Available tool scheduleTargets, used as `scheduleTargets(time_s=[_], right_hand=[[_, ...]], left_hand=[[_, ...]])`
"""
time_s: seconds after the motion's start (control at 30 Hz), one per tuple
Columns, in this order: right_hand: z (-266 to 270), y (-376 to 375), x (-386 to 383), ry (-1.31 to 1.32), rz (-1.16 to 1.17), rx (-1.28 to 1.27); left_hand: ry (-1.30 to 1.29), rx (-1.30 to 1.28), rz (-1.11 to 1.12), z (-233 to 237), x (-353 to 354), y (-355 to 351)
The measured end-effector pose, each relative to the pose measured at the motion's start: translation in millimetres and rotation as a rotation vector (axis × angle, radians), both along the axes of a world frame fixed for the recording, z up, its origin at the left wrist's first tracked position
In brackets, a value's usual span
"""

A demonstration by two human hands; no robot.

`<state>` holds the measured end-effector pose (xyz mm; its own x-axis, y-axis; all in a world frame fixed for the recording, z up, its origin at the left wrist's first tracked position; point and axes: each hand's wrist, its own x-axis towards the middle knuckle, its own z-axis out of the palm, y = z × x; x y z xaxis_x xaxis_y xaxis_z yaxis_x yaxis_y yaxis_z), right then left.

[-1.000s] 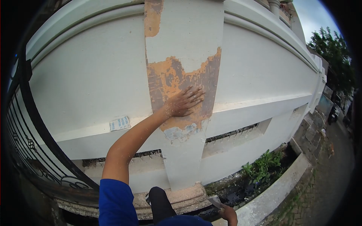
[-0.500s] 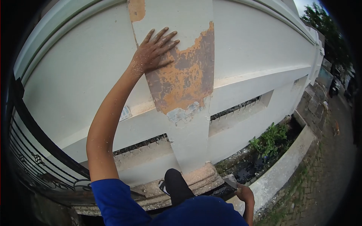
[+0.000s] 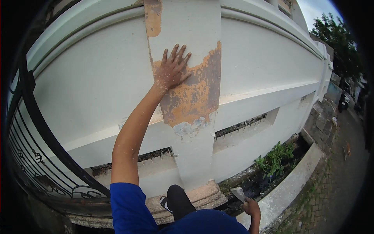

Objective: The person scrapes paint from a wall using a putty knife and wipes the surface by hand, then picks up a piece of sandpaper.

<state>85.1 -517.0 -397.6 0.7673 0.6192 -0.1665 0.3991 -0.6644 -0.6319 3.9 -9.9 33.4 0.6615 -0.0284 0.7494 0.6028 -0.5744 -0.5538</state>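
My left hand (image 3: 171,70) lies flat with fingers spread on a white pillar (image 3: 187,31), over the edge where paint has come off. Below and right of it, a bare patch (image 3: 194,93) shows orange and grey-brown layers, with bluish-grey flaking at its lower end. Pale specks of dust dot my left wrist and arm. Down at the lower right, my right hand (image 3: 252,207) is closed round the handle of a putty knife (image 3: 239,193), whose flat blade points up and to the left, away from the wall. The handle is mostly hidden by my fingers.
A black metal gate (image 3: 46,128) curves along the left. Below the wall runs a ditch (image 3: 253,195) with dark water and a leafy plant (image 3: 276,158), edged by a concrete kerb (image 3: 288,199). My foot (image 3: 165,203) is on a stepped ledge (image 3: 206,197). A paved lane (image 3: 331,195) lies right.
My left hand has shifted slightly right relative to the pillar and lower in view, still flat on it. The putty knife's blade shows more clearly now. The camera view has tilted upward.
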Motion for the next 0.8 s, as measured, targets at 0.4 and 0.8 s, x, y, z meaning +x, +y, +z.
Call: scheduleTargets(time_s=[0.4,0.8], right_hand=[[71,56,12,0.169,-0.016,0.439],[208,143,40,0.613,0.304,0.841]], left_hand=[[0.124,0.086,-0.005,33,7,2],[-0.124,0.198,0.227,50,21,4]])
